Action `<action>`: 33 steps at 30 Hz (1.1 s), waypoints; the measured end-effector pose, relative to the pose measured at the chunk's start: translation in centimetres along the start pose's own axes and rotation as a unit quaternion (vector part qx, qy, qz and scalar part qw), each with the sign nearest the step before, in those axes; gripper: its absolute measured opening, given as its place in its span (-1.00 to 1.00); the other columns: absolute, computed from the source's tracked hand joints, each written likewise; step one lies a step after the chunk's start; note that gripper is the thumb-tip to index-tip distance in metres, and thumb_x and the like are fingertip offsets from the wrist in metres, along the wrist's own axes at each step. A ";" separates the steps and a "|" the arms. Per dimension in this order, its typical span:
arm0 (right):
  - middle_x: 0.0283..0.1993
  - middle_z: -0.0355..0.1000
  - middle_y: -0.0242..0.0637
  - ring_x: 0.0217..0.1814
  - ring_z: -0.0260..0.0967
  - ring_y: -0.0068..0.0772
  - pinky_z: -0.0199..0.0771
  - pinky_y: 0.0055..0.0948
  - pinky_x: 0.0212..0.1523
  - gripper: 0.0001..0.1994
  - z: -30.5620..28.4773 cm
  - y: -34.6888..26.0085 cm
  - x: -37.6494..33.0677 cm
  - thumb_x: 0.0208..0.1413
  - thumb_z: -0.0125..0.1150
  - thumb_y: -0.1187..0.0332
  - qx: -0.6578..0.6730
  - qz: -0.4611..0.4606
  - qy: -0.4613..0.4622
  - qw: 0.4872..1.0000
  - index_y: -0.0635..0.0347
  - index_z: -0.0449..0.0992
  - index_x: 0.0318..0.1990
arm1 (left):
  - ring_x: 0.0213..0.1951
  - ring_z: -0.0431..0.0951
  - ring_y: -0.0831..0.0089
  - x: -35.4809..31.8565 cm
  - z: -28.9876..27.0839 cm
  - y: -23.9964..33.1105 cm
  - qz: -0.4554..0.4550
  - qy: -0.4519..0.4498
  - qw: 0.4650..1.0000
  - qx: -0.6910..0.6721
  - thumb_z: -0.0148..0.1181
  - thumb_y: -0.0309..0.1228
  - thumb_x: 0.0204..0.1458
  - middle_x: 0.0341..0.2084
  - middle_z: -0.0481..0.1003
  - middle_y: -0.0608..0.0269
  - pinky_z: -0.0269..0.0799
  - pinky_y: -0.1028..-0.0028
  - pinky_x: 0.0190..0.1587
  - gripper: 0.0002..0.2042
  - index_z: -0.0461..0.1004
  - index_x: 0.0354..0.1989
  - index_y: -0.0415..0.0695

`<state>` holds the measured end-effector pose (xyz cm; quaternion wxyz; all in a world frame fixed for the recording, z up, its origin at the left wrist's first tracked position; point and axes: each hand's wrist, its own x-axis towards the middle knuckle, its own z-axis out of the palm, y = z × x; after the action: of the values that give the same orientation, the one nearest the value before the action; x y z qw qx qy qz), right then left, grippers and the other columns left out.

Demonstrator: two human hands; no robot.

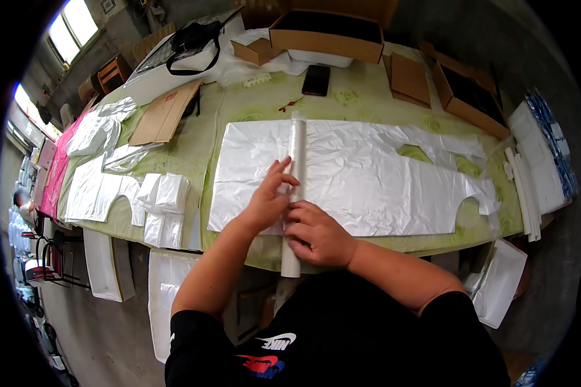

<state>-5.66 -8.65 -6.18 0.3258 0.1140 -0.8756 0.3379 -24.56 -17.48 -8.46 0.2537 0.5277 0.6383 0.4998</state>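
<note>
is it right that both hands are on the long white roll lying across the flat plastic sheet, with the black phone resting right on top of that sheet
Not quite. In the head view the black phone lies on the green table beyond the plastic sheet, not on it. The rest holds: the left hand and right hand rest on the long white roll lying across the sheet.

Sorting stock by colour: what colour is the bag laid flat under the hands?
White, slightly crinkled plastic bag; head view.

Both bare forearms come up from the lower edge and converge near the table's (226, 116) front edge. The left hand (268, 200) lies palm down, fingers stretched forward. The right hand (316, 235) sits just beside it, fingers curled inward, knuckles up.
</note>
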 end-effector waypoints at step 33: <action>0.42 0.27 -0.12 0.50 0.09 0.19 0.10 0.30 0.37 -0.50 -29.6 15.7 -24.0 0.17 0.26 0.11 -0.622 0.394 0.102 0.669 -0.06 0.47 0.27 | 0.45 0.16 -0.12 -4.0 -3.7 5.0 -0.114 0.079 0.904 0.404 0.01 -0.62 0.06 0.40 0.29 0.05 0.09 0.10 0.47 -0.49 0.47 0.23 -0.05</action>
<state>20.59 22.31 -13.31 0.2449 -0.5056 -0.8079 -0.1780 -24.36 -22.81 -3.37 0.0228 0.4671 0.8593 0.2074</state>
